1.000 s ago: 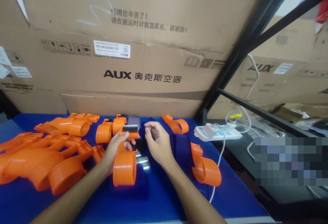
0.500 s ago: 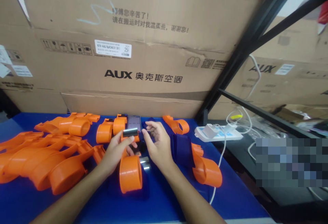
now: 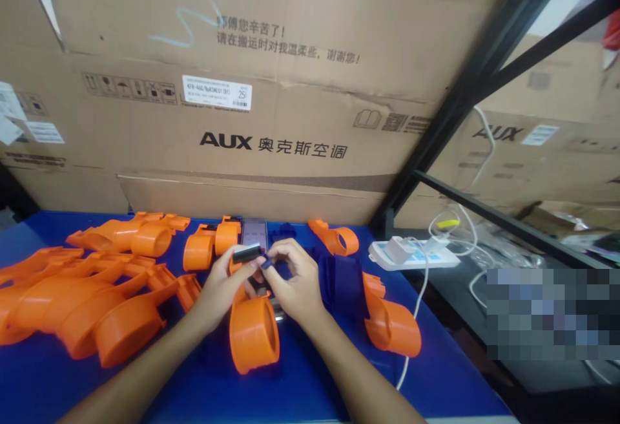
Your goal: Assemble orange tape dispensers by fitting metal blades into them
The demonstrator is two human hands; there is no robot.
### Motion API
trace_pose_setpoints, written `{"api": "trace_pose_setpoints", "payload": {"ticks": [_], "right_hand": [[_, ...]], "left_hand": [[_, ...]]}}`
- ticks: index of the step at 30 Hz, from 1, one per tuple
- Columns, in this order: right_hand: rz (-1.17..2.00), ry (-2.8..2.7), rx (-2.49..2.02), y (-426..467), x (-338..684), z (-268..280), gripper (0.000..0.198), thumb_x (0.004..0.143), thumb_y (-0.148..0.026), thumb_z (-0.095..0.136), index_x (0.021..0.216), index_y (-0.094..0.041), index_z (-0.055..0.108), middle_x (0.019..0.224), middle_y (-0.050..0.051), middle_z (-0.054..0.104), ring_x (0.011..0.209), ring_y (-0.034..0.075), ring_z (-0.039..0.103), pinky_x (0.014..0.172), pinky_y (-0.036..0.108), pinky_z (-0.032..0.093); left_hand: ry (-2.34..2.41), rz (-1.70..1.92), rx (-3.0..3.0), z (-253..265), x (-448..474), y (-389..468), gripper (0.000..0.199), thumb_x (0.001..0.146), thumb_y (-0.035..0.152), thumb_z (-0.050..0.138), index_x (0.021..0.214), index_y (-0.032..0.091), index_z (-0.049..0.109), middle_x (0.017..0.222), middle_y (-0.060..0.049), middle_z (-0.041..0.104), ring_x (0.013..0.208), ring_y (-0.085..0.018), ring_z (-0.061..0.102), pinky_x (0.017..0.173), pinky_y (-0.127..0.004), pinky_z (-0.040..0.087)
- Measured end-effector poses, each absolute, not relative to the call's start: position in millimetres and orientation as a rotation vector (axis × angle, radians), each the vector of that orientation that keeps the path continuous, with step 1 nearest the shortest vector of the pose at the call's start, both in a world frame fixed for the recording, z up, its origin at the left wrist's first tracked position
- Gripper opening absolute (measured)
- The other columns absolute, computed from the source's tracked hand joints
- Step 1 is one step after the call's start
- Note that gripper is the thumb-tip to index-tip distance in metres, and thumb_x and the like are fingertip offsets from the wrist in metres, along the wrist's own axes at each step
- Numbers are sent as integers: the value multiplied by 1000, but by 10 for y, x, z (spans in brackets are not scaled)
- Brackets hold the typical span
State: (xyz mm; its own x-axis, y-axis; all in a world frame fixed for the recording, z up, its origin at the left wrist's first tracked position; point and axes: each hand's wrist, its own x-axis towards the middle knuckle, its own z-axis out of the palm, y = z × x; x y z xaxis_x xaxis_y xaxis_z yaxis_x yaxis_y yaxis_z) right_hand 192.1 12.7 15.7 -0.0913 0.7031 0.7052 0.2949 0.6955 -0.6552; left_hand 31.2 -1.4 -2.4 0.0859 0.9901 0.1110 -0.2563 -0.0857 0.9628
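In the head view, my left hand is closed around an orange plastic part with a wide ring hanging below the fingers. A shiny dark cylinder sits at the top of that part, beside my left thumb. My right hand is closed in a pinch, its thumb and fingertips against a small dark blue piece right next to the cylinder. What that piece is cannot be made out. Behind the hands lies a phone with its screen lit. A silvery object shows partly between the ring and my right hand.
Several orange ringed parts lie in rows on the left of the blue table. Others lie on the right, near dark blue material. A power strip with white cables and a black frame stand at right; cardboard rises behind.
My right hand has closed from open, spread fingers into a pinch on the small dark blue piece and moved in to the left hand. The orange ring has shifted slightly right and down.
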Motion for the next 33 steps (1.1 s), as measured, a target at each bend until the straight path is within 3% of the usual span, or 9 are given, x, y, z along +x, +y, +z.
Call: {"api": "trace_pose_setpoints", "payload": {"ticks": [6, 16, 24, 33], "right_hand": [[398, -1791, -687, 122, 1960, 201, 32, 78, -6, 58, 104, -22, 69, 99, 6, 67, 87, 20, 65, 77, 34, 56], [410, -1690, -824, 88, 1928, 198, 4, 91, -18, 66, 91, -22, 67, 89, 5, 69, 80, 18, 69, 74, 31, 59], [459, -1776, -801, 86, 1938, 189, 4, 90, -19, 67, 90, -22, 63, 86, 4, 67, 79, 18, 69, 73, 31, 60], [372, -1892, -801, 95, 1973, 206, 14, 90, -17, 63, 80, -23, 54, 77, 1, 62, 69, 16, 59, 65, 29, 48]], "left_hand": [[915, 1349, 1095, -17, 284, 9, 35, 85, 39, 77, 111, 20, 62, 70, 2, 70, 52, -13, 65, 54, -23, 54], [930, 1344, 1095, -36, 265, 12, 29, 85, 36, 75, 105, 20, 61, 77, 1, 71, 53, -13, 65, 54, -23, 53], [1010, 1328, 1159, -22, 199, 54, 27, 84, 35, 73, 103, 18, 64, 72, 1, 68, 48, -11, 58, 48, -21, 47], [964, 1272, 1227, 81, 179, 45, 32, 82, 37, 76, 104, 19, 62, 71, 1, 66, 50, -11, 57, 44, -19, 45]]}}
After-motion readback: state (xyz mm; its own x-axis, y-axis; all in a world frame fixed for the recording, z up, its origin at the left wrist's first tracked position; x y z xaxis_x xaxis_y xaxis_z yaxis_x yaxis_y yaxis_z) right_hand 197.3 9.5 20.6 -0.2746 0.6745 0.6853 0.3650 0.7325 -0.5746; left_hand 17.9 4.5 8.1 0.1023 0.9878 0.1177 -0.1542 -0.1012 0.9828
